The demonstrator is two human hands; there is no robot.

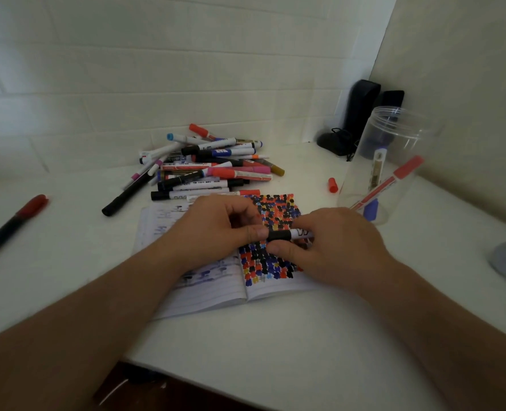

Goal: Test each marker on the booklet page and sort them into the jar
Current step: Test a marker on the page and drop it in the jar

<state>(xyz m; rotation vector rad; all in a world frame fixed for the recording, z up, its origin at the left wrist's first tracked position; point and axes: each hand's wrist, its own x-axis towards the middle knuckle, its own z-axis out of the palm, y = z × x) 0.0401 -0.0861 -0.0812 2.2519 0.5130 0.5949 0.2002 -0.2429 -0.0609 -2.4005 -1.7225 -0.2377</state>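
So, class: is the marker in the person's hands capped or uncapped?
Capped. The black cap sits on the marker, with the left hand at the cap end and the right hand holding the barrel.

The booklet page (278, 215) carries a dense grid of black, red, blue and yellow dabs. The held marker (290, 234) is white with a black cap. The surface (275, 336) is white.

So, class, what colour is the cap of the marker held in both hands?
Black cap, seen in the head view.
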